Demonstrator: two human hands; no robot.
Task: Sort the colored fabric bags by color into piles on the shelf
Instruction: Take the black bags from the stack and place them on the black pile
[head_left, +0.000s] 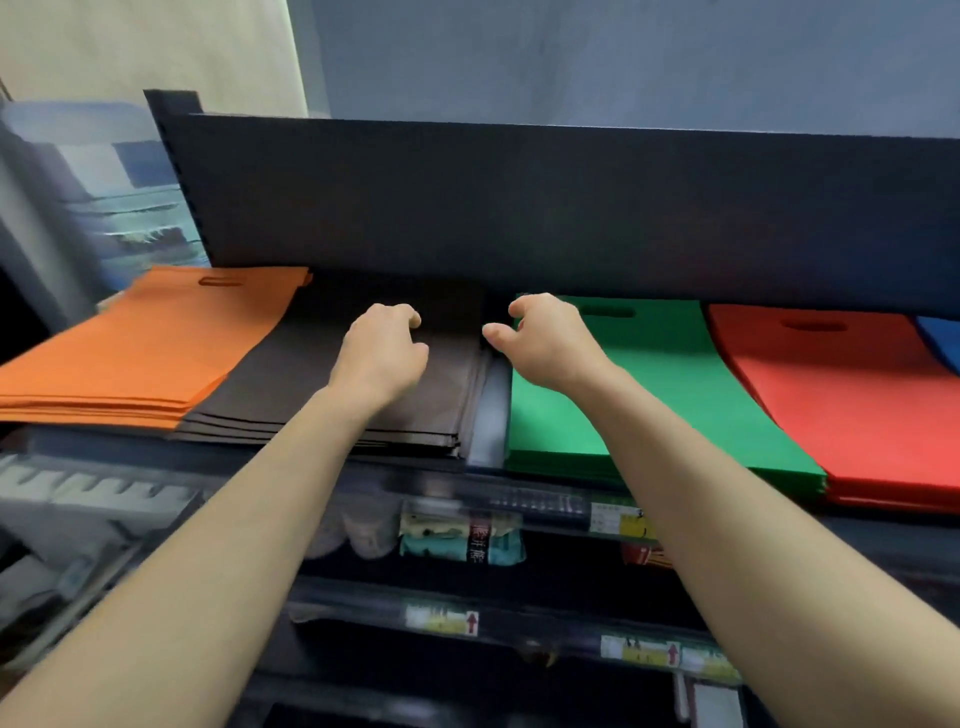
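Shelf (488, 415) under a dark board carries sorted piles; the brown pile (311, 384) lies lengthwise away from me, directly beneath my left hand (382, 353), nearer, grip loosely curled, empty; right hand (545, 343) hovers half-spread beside green pile (691, 395).

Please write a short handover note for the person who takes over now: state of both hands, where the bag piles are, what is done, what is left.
Left hand: empty, fingers curled, over the brown pile.
Right hand: empty, half open, over the left edge of the green pile.
Piles on the shelf, left to right: orange pile, brown, green, red pile, and a blue pile at the frame edge, mostly cut off.
Done: each visible pile is one colour; orange overlaps brown a little.
Left: no loose bags in view; perhaps only square up the piles. Anything out of frame cannot be told.
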